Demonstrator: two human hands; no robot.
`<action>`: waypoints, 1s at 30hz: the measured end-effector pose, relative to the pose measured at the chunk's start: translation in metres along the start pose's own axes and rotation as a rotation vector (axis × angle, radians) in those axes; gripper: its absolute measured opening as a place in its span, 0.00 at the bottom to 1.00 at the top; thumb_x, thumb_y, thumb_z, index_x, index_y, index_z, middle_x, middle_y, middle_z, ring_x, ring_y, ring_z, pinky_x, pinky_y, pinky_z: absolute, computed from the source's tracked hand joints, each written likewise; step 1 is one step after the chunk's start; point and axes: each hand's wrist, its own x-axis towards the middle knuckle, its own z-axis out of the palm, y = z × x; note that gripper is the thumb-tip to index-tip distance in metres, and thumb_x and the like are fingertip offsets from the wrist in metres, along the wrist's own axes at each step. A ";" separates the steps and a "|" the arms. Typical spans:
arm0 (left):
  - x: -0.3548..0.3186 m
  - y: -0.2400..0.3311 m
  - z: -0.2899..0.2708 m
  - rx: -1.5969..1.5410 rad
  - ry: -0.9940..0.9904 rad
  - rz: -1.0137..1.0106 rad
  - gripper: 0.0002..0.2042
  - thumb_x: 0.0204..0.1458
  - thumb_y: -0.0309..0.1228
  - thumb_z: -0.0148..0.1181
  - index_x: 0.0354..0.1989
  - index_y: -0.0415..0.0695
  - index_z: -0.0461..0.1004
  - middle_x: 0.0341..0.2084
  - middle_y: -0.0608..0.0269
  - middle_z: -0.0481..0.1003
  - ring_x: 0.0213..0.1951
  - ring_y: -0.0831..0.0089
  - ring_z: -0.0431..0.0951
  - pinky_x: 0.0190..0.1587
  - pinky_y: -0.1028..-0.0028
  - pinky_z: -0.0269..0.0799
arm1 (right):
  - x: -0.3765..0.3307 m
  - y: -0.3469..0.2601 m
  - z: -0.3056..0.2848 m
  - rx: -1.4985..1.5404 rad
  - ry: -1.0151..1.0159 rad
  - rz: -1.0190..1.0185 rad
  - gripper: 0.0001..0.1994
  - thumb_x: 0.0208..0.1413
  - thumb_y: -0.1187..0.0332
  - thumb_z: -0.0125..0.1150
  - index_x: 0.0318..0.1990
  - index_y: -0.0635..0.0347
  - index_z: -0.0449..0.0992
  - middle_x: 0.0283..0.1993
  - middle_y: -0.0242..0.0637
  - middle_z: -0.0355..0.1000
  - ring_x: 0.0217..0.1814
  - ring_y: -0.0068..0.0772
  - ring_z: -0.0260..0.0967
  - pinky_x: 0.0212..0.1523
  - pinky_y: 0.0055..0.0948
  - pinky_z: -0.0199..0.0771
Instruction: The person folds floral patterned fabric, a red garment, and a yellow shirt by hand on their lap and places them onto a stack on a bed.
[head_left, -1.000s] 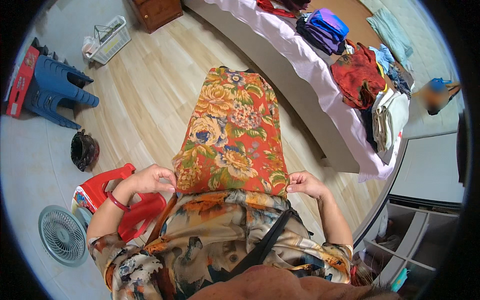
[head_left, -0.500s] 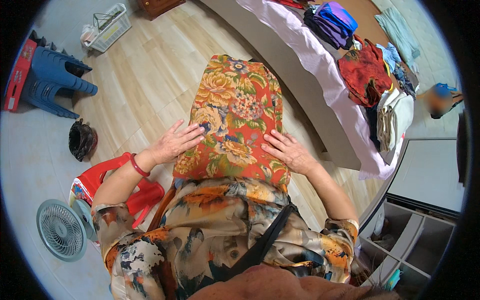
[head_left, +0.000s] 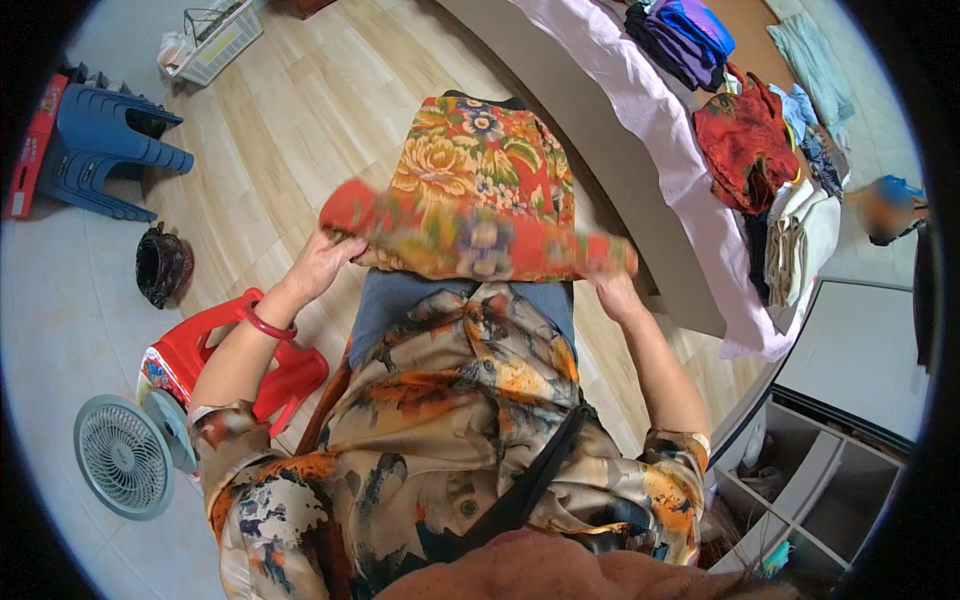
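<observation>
A red floral cloth [head_left: 440,165], perhaps a garment, lies over my lap and knees. Its near edge is lifted and turned over toward the far side, making a blurred raised band across the middle. At the left end of that band my left hand [head_left: 325,262] grips the fabric, thumb on top, a red bangle [head_left: 268,322] on the wrist. My right hand [head_left: 612,288] holds the right end, its fingers partly covered by the cloth. Blue trousers show between the cloth and my patterned shirt.
Right of me a bed with a pale lilac sheet [head_left: 690,215] carries folded clothes [head_left: 800,240] and a crumpled red garment [head_left: 745,145]. On the left are a red stool [head_left: 200,330], a grey fan [head_left: 123,455], blue stools [head_left: 110,150], a black bag [head_left: 160,265] and a white basket [head_left: 222,48].
Both hands went from lying flat on the cloth to gripping its near edge. That edge has been lifted and folded away from me, uncovering the blue trousers.
</observation>
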 end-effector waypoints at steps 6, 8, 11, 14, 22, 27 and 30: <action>0.013 -0.025 0.013 -0.259 0.284 -0.282 0.18 0.58 0.41 0.49 0.43 0.35 0.72 0.34 0.65 0.75 0.35 0.79 0.72 0.39 0.78 0.67 | 0.024 -0.008 0.023 0.485 0.129 0.355 0.19 0.52 0.54 0.61 0.35 0.65 0.72 0.31 0.32 0.73 0.28 0.20 0.64 0.32 0.21 0.62; 0.009 0.006 0.024 -0.386 0.370 -0.256 0.18 0.57 0.41 0.49 0.39 0.35 0.74 0.37 0.60 0.77 0.38 0.76 0.76 0.44 0.75 0.69 | 0.022 -0.001 0.019 0.473 0.040 0.361 0.18 0.53 0.54 0.60 0.34 0.64 0.73 0.30 0.30 0.73 0.26 0.20 0.64 0.28 0.20 0.61; 0.000 0.038 0.024 -0.469 0.291 -0.232 0.19 0.57 0.41 0.49 0.41 0.33 0.74 0.38 0.56 0.77 0.39 0.74 0.77 0.45 0.74 0.71 | -0.011 -0.042 0.027 0.572 0.061 0.428 0.17 0.55 0.55 0.58 0.34 0.63 0.74 0.28 0.28 0.72 0.22 0.17 0.61 0.22 0.20 0.58; -0.012 0.027 0.029 -0.461 0.206 -0.372 0.19 0.58 0.40 0.49 0.43 0.33 0.72 0.38 0.56 0.77 0.39 0.73 0.77 0.44 0.75 0.72 | -0.030 -0.025 0.028 0.541 -0.036 0.500 0.16 0.56 0.56 0.57 0.36 0.62 0.74 0.27 0.28 0.71 0.21 0.16 0.60 0.18 0.19 0.55; -0.024 0.000 0.024 -0.315 0.145 -0.483 0.18 0.56 0.39 0.53 0.47 0.37 0.70 0.41 0.60 0.76 0.42 0.74 0.76 0.46 0.72 0.71 | -0.035 -0.024 0.001 0.080 -0.091 0.366 0.12 0.57 0.59 0.55 0.38 0.59 0.72 0.26 0.29 0.70 0.23 0.16 0.62 0.18 0.19 0.60; -0.004 0.056 0.014 0.902 0.490 0.234 0.20 0.48 0.34 0.61 0.48 0.40 0.68 0.43 0.53 0.74 0.45 0.60 0.74 0.48 0.66 0.69 | -0.008 -0.084 -0.012 -0.423 0.377 -0.224 0.13 0.56 0.68 0.53 0.47 0.61 0.71 0.44 0.44 0.73 0.44 0.35 0.72 0.43 0.31 0.73; 0.014 0.083 0.062 1.029 0.252 0.686 0.23 0.45 0.36 0.62 0.51 0.45 0.68 0.52 0.56 0.68 0.55 0.60 0.67 0.57 0.58 0.60 | 0.003 -0.113 0.043 -0.439 0.197 -0.761 0.14 0.56 0.68 0.53 0.50 0.57 0.72 0.53 0.42 0.68 0.55 0.39 0.67 0.53 0.36 0.67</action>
